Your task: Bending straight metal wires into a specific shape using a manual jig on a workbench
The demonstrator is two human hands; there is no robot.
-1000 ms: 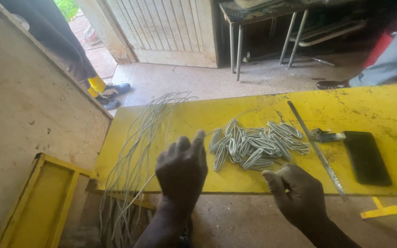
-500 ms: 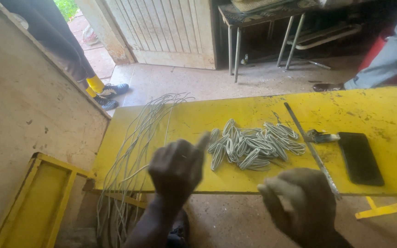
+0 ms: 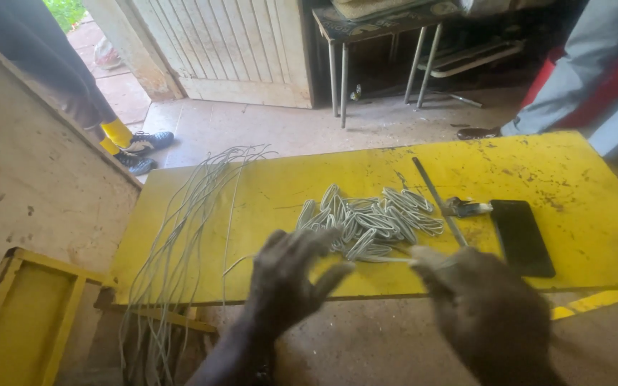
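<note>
Nearest, left hand (image 3: pixel 289 282) spread open, fingers splayed over the near edge of the yellow table (image 3: pixel 559 179). Right hand (image 3: pixel 484 307) pinching a grey wire piece (image 3: pixel 388 260). Just beyond, heap of bent wire loops (image 3: pixel 370 218); long wires (image 3: pixel 194 207) draped off the left end.

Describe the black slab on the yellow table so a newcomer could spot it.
Look to the yellow table, right end. Near its front edge lies a flat black rectangular slab, beside a long metal rod. It alone is dark and glossy.
</note>
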